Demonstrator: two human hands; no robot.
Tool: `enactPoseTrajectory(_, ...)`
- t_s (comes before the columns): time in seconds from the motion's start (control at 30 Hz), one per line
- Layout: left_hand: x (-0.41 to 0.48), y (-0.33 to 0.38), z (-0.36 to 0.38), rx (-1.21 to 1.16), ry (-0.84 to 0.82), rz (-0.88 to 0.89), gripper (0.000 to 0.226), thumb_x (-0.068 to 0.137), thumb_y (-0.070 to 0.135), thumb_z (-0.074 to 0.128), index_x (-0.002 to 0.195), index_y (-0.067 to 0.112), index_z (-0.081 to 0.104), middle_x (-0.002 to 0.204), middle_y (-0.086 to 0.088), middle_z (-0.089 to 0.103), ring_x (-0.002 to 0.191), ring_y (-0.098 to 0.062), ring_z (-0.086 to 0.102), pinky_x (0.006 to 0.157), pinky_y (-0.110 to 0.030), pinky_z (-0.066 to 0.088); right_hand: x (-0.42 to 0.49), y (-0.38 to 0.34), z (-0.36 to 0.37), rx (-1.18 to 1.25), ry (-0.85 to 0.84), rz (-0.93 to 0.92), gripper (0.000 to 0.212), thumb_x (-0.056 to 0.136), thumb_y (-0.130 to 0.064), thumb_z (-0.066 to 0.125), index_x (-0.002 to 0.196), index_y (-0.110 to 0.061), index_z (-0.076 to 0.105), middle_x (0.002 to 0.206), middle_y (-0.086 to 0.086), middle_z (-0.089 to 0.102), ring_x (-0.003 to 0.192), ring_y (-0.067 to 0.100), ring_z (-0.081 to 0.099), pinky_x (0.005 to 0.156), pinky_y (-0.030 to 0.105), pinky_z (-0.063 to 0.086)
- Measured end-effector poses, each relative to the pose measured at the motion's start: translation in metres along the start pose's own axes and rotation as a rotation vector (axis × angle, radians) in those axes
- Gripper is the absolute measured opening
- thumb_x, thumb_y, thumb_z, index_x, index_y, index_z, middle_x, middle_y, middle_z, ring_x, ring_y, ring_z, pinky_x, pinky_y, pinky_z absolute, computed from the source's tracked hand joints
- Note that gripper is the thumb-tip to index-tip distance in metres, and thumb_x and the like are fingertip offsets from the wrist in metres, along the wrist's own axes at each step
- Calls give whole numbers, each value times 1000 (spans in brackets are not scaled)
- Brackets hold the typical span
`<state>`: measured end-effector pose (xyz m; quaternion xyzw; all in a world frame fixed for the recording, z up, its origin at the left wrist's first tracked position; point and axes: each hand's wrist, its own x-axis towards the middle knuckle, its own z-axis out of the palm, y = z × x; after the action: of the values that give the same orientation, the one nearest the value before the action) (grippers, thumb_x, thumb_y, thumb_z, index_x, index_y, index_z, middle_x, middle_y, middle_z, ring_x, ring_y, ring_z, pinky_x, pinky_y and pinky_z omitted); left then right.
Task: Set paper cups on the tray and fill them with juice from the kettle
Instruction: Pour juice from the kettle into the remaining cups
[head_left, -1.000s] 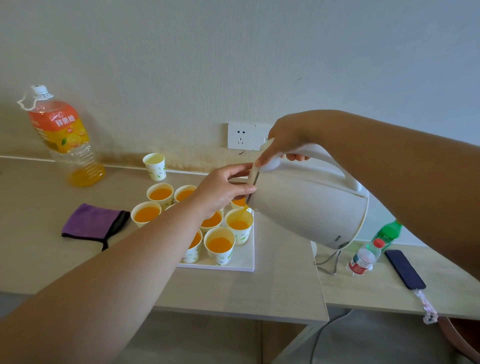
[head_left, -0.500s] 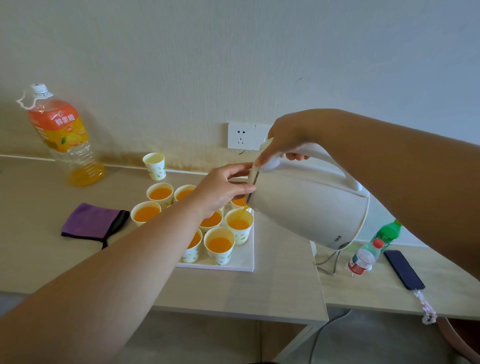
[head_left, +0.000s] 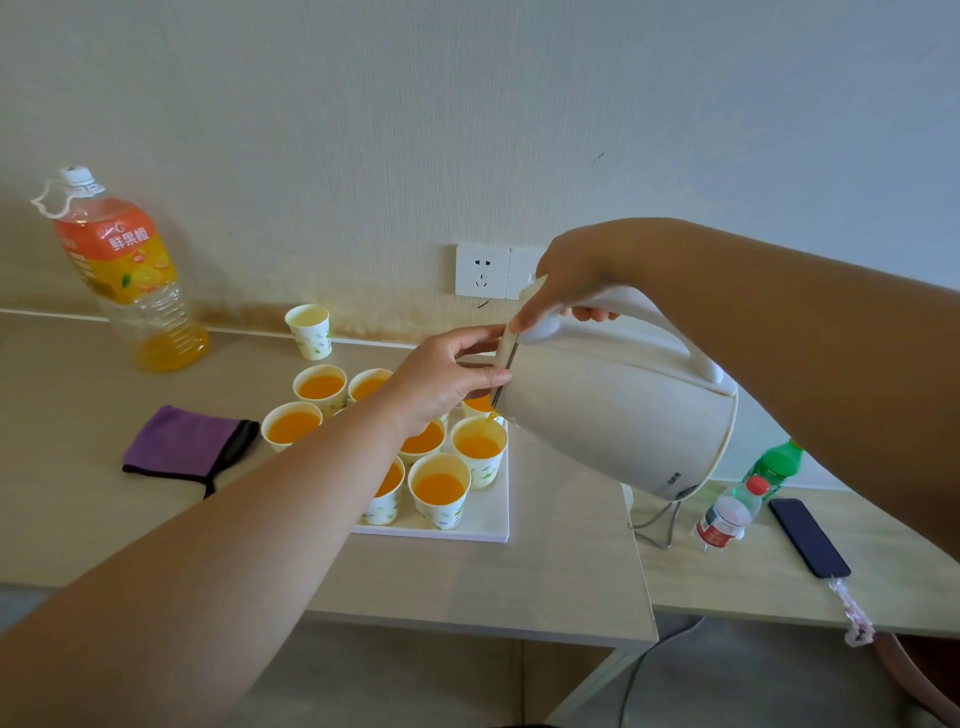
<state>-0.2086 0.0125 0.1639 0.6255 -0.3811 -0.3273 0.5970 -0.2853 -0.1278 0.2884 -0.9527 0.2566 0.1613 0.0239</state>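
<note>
- The counter (head_left: 467, 587) has a pale wood top. Near its front edge lies a white tray (head_left: 488, 527) with a cluster of paper cups (head_left: 440, 491) on it, each holding orange juice.
- The left forearm crosses the cluster, so I cannot tell whether the leftmost cups stand on the tray or beside it.
- A dark phone (head_left: 808, 538) lies on the counter to the right. Beside it stand a small red-capped bottle (head_left: 727, 514) and a green bottle (head_left: 774, 462).
- A purple cloth (head_left: 182, 447) lies on the left, well apart from the tray.
- The white kettle (head_left: 623, 410) hangs tilted over the tray's right rear corner. A thin stream of juice (head_left: 487, 423) runs from its spout into the cup at the right rear (head_left: 478, 447).
- The right hand (head_left: 571, 280) is wrapped around the kettle's handle from above.
- The left hand (head_left: 441, 379) reaches to the front of the kettle, and its thumb and fingers appear to pinch the lid's edge.
- One cup without juice (head_left: 310, 330) stands alone behind the tray.
- A large juice bottle (head_left: 124, 270), nearly drained, stands at far left by the wall, and a wall socket (head_left: 481, 270) sits behind the hands.
</note>
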Motion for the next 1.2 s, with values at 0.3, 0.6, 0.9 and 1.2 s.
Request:
enactPoseTrajectory(0.3,2,-1,-1,-4,-3,3,45,82,1,70,108,37,61,108,16,66,96,-10,68,83,-23,55,2,0,-1,-5,-2,-1,54,79,-61,63,87,-8,61,66,5,61,56,19,59,62,27,48)
enactPoseTrajectory(0.6,3,-1,-2,0,-1,-6,46,83,1,70,114,33,60,115,11,65,102,-13,67,89,-28,55,4,-1,-3,-6,3,-4,54,78,-62,64,87,-9,60,65,5,60,55,19,58,62,27,47)
enactPoseTrajectory(0.9,4,-2,-5,-25,2,-5,45,83,0,69,111,35,60,108,15,66,96,-8,67,81,-22,55,8,-5,-4,-6,-2,0,61,76,-63,65,98,-6,62,69,6,62,59,21,60,62,28,49)
enactPoseTrajectory(1.2,3,-4,-9,-25,9,-11,46,83,1,69,114,34,60,111,13,66,98,-10,67,83,-24,55,11,-10,-5,-11,-6,-1,56,75,-63,65,88,-9,62,68,6,62,57,20,59,60,27,48)
